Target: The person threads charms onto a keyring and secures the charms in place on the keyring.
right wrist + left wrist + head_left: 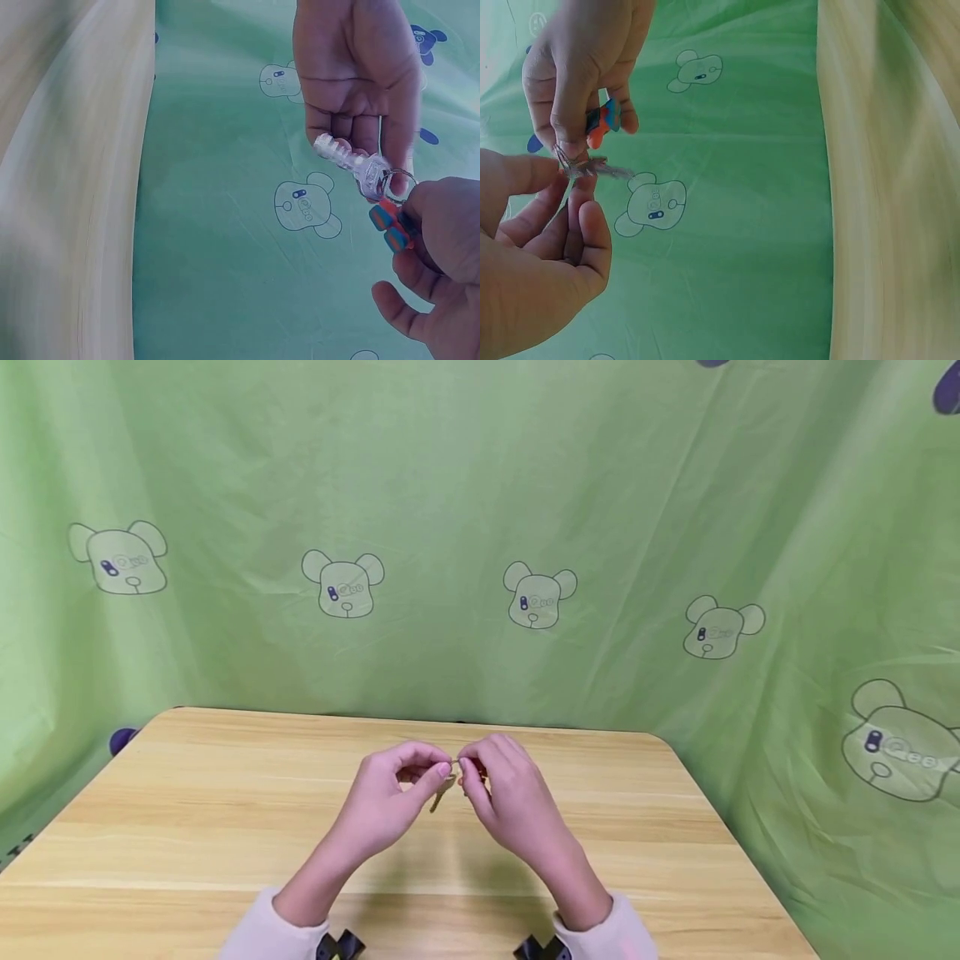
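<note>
Both hands meet above the wooden table with a small metal key ring [402,172] between their fingertips. My left hand [395,796] pinches the ring's one side between thumb and index finger. From the other side, my right hand [516,795] pinches the ring near its charm. A metal key [364,166] is on the ring, and in the head view it slants down between the hands. The small orange and blue charm [390,225] sits against the right hand's fingers; in the head view those fingers mostly hide it.
Below the hands spreads a light wooden table [247,827] with rounded far corners. A green cloth [435,468] printed with bear heads hangs behind it and along both sides. Pale sleeves [273,931] and black wrist mounts show at the table's near edge.
</note>
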Motion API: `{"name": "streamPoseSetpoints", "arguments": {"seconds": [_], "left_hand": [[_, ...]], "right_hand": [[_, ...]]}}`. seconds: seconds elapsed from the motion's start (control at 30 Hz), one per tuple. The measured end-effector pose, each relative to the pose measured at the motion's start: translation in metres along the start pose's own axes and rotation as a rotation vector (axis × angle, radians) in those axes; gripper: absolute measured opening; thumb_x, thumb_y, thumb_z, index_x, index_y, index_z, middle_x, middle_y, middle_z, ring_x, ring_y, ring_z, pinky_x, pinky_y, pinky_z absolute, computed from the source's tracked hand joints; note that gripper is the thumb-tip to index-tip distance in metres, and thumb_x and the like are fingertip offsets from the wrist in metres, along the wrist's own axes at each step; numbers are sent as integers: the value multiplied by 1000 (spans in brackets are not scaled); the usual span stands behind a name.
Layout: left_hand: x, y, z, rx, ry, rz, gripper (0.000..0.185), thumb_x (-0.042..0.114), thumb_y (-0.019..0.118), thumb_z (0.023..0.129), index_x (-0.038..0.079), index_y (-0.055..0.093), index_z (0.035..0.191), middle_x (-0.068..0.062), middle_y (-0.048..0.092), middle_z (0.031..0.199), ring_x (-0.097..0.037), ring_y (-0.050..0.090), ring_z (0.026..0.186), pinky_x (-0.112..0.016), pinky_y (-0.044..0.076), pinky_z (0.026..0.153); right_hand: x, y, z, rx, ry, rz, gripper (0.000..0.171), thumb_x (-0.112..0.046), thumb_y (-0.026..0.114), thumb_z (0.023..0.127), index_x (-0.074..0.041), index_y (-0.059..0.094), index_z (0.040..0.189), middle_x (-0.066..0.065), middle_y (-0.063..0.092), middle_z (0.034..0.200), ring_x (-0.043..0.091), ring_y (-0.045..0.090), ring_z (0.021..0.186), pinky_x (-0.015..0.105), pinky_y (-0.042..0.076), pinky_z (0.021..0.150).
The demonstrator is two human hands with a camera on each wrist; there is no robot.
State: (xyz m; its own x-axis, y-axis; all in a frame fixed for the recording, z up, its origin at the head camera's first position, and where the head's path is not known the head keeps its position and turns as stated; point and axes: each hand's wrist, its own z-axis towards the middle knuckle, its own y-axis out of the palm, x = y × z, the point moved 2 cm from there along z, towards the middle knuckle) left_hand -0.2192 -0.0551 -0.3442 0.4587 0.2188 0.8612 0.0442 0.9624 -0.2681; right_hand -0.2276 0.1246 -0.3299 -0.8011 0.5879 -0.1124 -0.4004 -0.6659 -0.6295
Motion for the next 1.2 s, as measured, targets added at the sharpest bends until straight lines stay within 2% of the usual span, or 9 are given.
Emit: {"name": "streamPoseSetpoints", "arguments": {"seconds": [0.13, 0.2, 0.43, 0.77, 0.93, 1.03, 1.2], "left_hand": [[0, 0, -1, -7, 6, 1, 8, 22, 75, 96, 16, 76, 100, 3, 74, 90, -16, 68, 79, -30, 55, 69], [0, 0, -1, -8, 30, 26, 7, 24, 77, 94, 18, 77, 98, 6, 74, 90, -14, 68, 81, -31, 56, 70], [1, 2, -1, 12, 211, 141, 4, 12, 76, 93, 14, 77, 96, 5, 74, 103, -11, 67, 94, -34, 57, 81], [1, 3, -2, 59, 350, 254, 11, 3, 73, 91, 12, 68, 91, -1, 73, 106, -16, 62, 98, -36, 53, 81], [2, 3, -2, 60, 437, 264, 14, 0, 73, 90, 12, 67, 90, -1, 73, 106, -17, 63, 101, -38, 54, 83], [2, 3, -2, 57, 454, 257, 13, 1, 74, 90, 12, 68, 92, -2, 73, 108, -18, 63, 104, -38, 54, 85], [3, 4, -2, 50, 443, 220, 7, 8, 75, 93, 13, 73, 97, -1, 73, 110, -18, 64, 107, -37, 53, 88]], "right_hand": [[-1, 1, 0, 16, 14, -17, 8, 1, 66, 93, -7, 66, 94, 0, 60, 86, 15, 54, 78, 30, 48, 70], [-1, 1, 1, 21, 16, -24, 9, 1, 66, 93, -8, 66, 93, 1, 61, 86, 15, 54, 78, 30, 48, 70], [-1, 1, 0, 37, 8, -31, 7, 0, 67, 93, -7, 66, 93, 1, 61, 85, 15, 55, 78, 30, 49, 69], [-3, 0, 1, 36, 26, 20, 5, -2, 66, 95, -6, 66, 93, -2, 60, 84, 12, 56, 80, 28, 50, 70], [-3, -2, 1, 40, 25, 41, 6, -1, 66, 95, -6, 65, 93, -2, 60, 84, 12, 57, 79, 27, 50, 69], [-3, -2, 2, 42, 30, 47, 6, 0, 66, 95, -6, 65, 93, -2, 60, 84, 12, 57, 80, 26, 51, 69], [-4, -3, 2, 48, 34, 32, 5, 0, 66, 95, -6, 66, 94, -1, 61, 85, 13, 57, 80, 27, 51, 69]]}}
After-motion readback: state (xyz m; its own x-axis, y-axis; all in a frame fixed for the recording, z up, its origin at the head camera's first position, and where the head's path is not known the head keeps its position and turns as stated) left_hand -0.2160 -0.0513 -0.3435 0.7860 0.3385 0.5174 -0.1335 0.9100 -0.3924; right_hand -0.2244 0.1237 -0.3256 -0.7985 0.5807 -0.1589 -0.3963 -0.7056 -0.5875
